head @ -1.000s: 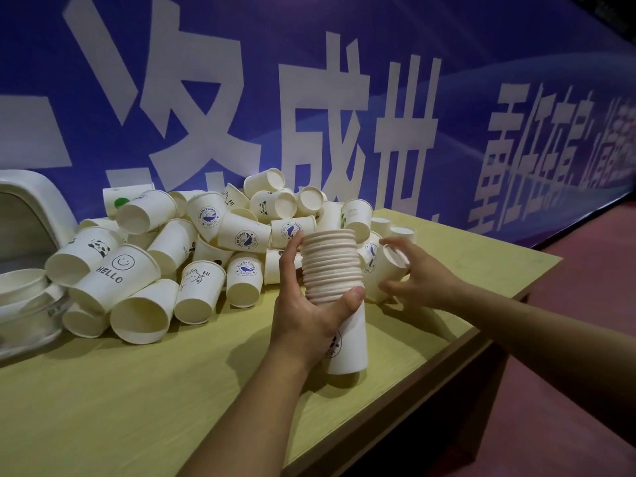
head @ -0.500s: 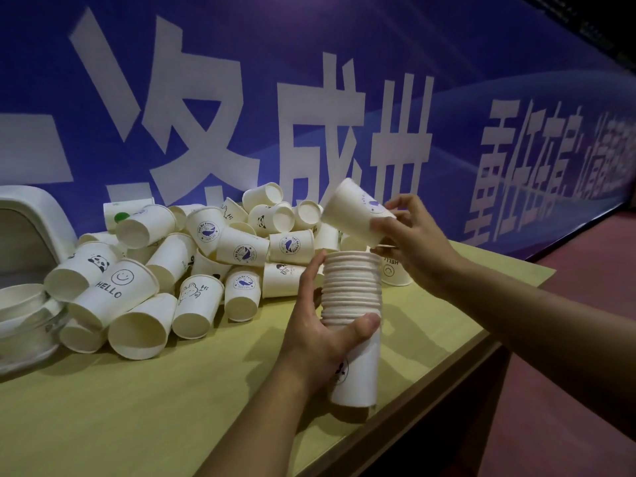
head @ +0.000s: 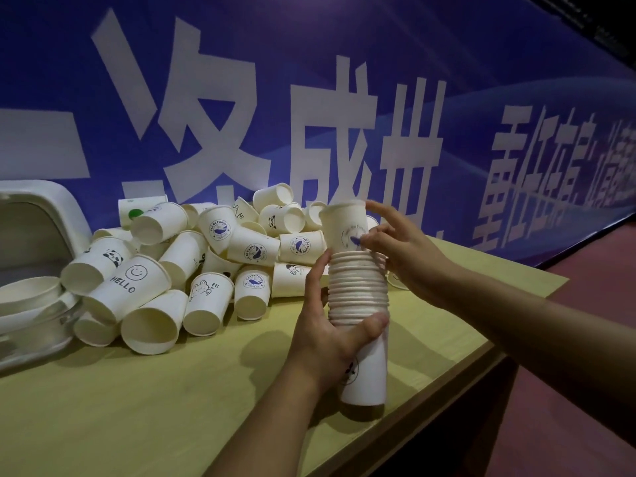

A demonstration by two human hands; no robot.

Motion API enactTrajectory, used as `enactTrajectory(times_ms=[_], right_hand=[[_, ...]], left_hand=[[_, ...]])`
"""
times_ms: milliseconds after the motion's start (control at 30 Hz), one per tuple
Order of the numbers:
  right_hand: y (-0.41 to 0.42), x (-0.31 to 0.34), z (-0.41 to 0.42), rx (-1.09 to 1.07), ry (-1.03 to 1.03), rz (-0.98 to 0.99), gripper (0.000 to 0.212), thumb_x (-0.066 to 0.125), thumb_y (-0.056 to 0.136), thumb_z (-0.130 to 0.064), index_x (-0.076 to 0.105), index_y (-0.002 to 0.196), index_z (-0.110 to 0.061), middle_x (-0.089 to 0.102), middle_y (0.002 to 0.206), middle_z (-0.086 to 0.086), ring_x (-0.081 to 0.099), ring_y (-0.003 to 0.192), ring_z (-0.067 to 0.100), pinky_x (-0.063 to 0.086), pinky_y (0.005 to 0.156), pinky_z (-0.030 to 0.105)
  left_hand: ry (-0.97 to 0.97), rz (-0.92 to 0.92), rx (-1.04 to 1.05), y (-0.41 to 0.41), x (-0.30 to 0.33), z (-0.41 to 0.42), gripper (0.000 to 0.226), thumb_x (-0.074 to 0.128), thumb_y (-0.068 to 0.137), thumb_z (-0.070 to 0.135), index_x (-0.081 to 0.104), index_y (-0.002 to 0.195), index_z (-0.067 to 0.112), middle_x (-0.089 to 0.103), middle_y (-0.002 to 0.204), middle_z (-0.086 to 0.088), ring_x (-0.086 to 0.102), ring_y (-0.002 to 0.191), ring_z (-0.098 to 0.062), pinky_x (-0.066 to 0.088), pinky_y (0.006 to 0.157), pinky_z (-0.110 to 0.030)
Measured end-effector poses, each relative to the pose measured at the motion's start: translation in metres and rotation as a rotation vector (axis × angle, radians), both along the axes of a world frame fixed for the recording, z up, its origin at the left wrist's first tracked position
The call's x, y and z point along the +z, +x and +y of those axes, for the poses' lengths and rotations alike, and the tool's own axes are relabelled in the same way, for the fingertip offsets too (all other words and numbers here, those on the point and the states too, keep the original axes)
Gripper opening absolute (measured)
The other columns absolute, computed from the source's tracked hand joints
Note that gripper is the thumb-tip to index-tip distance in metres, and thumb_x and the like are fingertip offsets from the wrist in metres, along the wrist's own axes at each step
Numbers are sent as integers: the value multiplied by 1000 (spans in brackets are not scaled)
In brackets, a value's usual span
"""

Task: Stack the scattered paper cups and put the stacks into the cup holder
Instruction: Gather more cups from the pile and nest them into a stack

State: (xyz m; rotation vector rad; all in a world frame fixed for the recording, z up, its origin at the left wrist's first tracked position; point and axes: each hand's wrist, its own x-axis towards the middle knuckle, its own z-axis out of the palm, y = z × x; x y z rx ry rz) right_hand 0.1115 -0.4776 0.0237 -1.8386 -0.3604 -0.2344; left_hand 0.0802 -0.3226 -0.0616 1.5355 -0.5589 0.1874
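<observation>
A tall stack of white paper cups (head: 359, 290) stands upright near the table's front right edge. My left hand (head: 330, 335) grips the stack round its middle, thumb in front. My right hand (head: 395, 246) holds a single cup (head: 344, 225) upright, its base sitting in the top of the stack, index finger at the rim. A heap of loose printed cups (head: 192, 256) lies on its sides further left. Part of a white cup holder (head: 38, 215) shows at the far left edge.
The yellow-green table (head: 137, 401) ends in a front edge at the right, with red floor (head: 592, 270) beyond. A blue banner wall (head: 344, 80) rises right behind the heap. Nested white bowls or cups (head: 27, 301) sit at the left by the holder.
My right hand picked a cup from the heap, lifted it over the stack, turned it upright and lowered it into the top. My left hand kept its hold on the stack.
</observation>
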Motion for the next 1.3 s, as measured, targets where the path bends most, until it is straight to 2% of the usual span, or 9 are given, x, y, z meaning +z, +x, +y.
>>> enactTrajectory(times_ms=[100,200,367,533,800,967,1100,1200,1300], right_hand=[[-4,-7,-3,-47,-66,-62,15,50,100,-30,61,109,-37,63,113,0,61,106,18,51,81,27],[3,-13,-11,-159,-58,-98,30,41,104,-35,70,98,-32,67,109,-3,60,101,14,51,82,30],[51,-33,-53,-586,-589,-102,38,61,96,-24,56,134,-26,50,136,6,53,117,24,50,93,35],[72,-62,-89,-644,-858,67,60,66,93,-31,42,147,-23,37,152,8,35,135,31,37,110,46],[59,-60,-82,-680,-697,-249,14,66,93,-22,60,102,-14,53,138,6,47,123,26,41,99,33],[27,-32,-52,-603,-153,-367,36,71,88,-12,43,109,-20,49,115,1,57,100,16,57,74,23],[3,-14,-29,-291,146,-237,35,64,91,-11,51,119,-25,52,117,2,64,98,20,59,72,26],[-10,-10,-13,-107,279,-94,11,57,95,-15,61,105,-14,58,111,9,64,99,26,57,78,33],[-14,-11,-3,-100,280,-28,15,55,97,-26,57,99,-10,61,101,8,62,100,29,56,85,41]], left_hand=[[3,-13,24,0,-2,-1,104,85,68,38,12,135,69,54,121,12,68,92,2,57,68,-19],[-29,-20,69,2,-2,1,112,84,66,43,5,141,71,50,126,21,69,97,-5,61,78,-32],[-7,-35,135,3,-1,4,110,78,57,56,7,138,75,44,128,31,65,108,-13,57,92,-48],[4,-26,129,5,-3,4,105,78,57,57,8,132,80,49,127,23,67,103,-13,59,89,-46],[4,-35,113,9,-6,2,108,78,56,58,9,138,75,50,130,20,67,101,-8,60,81,-32],[-13,0,18,8,-7,1,111,82,54,52,16,143,69,56,133,10,69,100,-6,61,80,-29],[14,45,-71,5,-4,0,110,82,53,52,20,142,68,57,131,7,70,103,-12,61,83,-38],[26,79,-114,5,-3,0,109,84,55,48,22,143,66,60,128,1,71,103,-20,62,84,-46],[16,80,-114,6,-3,0,112,85,55,48,21,145,64,63,126,0,71,103,-21,61,85,-47]])
